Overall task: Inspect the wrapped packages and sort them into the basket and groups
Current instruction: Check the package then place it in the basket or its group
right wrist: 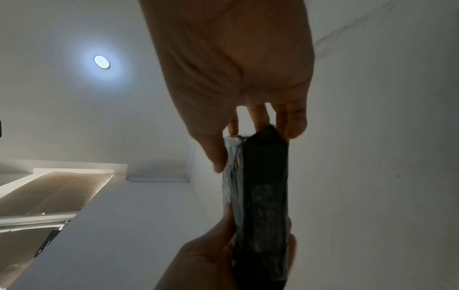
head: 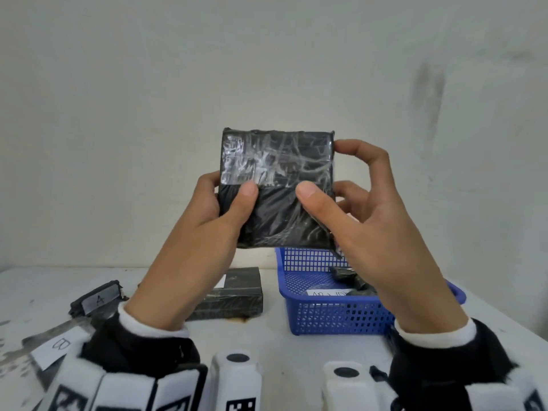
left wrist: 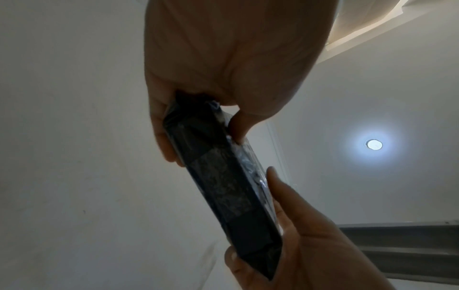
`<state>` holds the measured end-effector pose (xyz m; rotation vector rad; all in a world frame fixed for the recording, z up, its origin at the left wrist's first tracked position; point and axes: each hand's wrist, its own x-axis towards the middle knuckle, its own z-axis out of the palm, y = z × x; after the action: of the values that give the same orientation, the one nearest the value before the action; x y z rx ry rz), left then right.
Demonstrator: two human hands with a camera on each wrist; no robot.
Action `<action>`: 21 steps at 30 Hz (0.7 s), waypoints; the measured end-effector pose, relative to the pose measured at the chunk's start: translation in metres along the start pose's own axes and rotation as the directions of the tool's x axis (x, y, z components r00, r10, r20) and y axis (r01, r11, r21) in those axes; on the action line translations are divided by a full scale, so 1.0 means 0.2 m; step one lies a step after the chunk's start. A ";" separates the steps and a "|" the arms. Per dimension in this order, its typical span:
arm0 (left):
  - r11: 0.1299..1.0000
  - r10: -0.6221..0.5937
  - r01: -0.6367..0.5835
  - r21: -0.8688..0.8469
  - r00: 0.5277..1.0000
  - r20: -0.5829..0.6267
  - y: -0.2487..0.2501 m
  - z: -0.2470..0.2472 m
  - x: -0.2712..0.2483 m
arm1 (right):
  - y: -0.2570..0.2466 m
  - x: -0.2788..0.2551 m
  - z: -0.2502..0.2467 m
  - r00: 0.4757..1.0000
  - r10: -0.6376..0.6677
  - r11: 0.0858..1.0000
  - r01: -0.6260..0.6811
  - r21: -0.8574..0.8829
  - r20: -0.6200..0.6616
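Black wrapped package point(head: 277, 191) held upright in both hands, above the worktop point(head: 267, 330).
My left hand point(head: 207, 221) has its grip closed on the package's left edge, thumb on the front; my right hand point(head: 364, 221) pinches the right edge, thumb in front, fingers behind. Clear tape covers the upper face. Below: blue basket point(head: 341, 318) holding dark bundles, another black package point(head: 234, 292) beside it.

the basket point(head: 341, 318) label's writing is partly covered and unreadable. the right hand point(head: 382, 232) hides the basket's far corner; both forearms run off the bottom edge.
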<state>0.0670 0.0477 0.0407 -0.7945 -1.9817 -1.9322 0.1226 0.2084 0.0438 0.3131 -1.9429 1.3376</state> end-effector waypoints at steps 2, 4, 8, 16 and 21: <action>1.000 0.009 -0.009 -0.019 1.000 -0.009 0.01 0.01 -0.01 | 0.00 0.00 0.01 0.998 -0.029 0.999 0.028 -0.020 -0.048; 0.998 0.005 -0.006 -0.055 1.000 -0.012 0.02 0.02 -0.02 | -0.01 -0.01 0.02 0.997 -0.036 0.999 0.034 -0.024 -0.070; 0.996 -0.001 -0.001 -0.091 1.000 -0.012 0.02 0.03 -0.02 | -0.03 -0.02 0.03 0.995 -0.045 0.999 0.043 -0.034 -0.089; 0.995 -0.004 -0.001 -0.098 0.999 -0.052 0.02 0.04 -0.02 | -0.03 -0.02 0.04 0.996 -0.012 0.996 0.004 -0.092 -0.089; 0.994 -0.015 0.010 -0.112 0.999 -0.044 0.01 0.03 -0.01 | -0.01 -0.01 0.02 0.995 0.008 0.996 -0.017 -0.091 -0.101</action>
<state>0.0709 0.0526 0.0413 -0.7612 -1.8709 -2.0651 0.1228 0.2040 0.0433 0.1854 -1.9176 1.2434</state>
